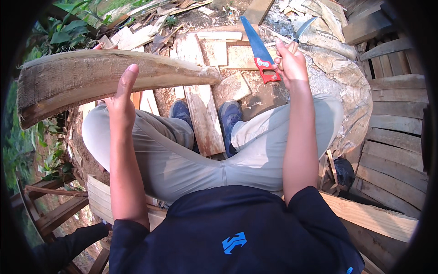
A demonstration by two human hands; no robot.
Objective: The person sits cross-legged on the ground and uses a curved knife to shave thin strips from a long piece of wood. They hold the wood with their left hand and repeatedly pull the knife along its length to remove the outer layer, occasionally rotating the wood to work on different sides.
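My left hand is closed round a long, slightly curved piece of wood, its thumb on the near face and the other fingers mostly hidden behind. The wood is raised over my left knee, its wide sawn end at the left and its narrow end over the middle. In my right hand, the fist wraps the handle of a knife with a curved blade, pointing away and up to the right. A handsaw with a blue blade and red handle lies just left of that hand, apart from the wood.
A worn plank lies between my shoes, among offcuts and shavings. Crumpled sacking covers ground at the right, beside a slatted wooden wall. A pale beam runs behind me. Leafy plants grow at far left.
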